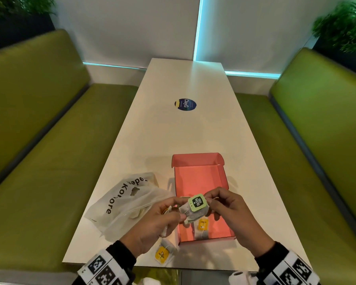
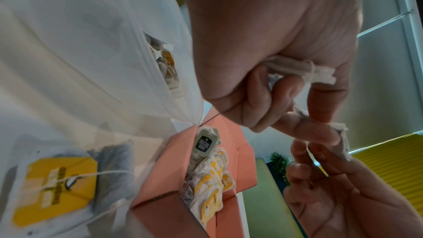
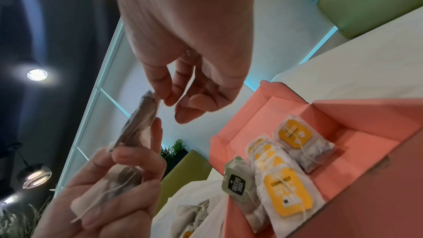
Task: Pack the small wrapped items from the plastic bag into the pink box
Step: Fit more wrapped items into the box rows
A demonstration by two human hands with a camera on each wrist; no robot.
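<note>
A wrapped tea bag with a green tag (image 1: pixel 197 204) is held between both hands over the near left part of the open pink box (image 1: pixel 201 179). My left hand (image 1: pixel 178 209) grips its left end and holds more tea bags (image 2: pixel 299 69) in curled fingers. My right hand (image 1: pixel 211 203) pinches the bag's right edge (image 3: pixel 146 113) with its fingertips (image 3: pixel 168 99). Several tea bags, most with yellow tags (image 3: pixel 287 195), lie in the box. The white plastic bag (image 1: pixel 121 202) lies left of the box with more tea bags (image 2: pixel 165 64) inside.
One yellow-tagged tea bag (image 1: pixel 162 254) lies on the white table (image 1: pixel 173 136) near its front edge, left of the box. A round dark sticker (image 1: pixel 185 104) is stuck mid-table. Green benches (image 1: pixel 49 161) flank the table on both sides.
</note>
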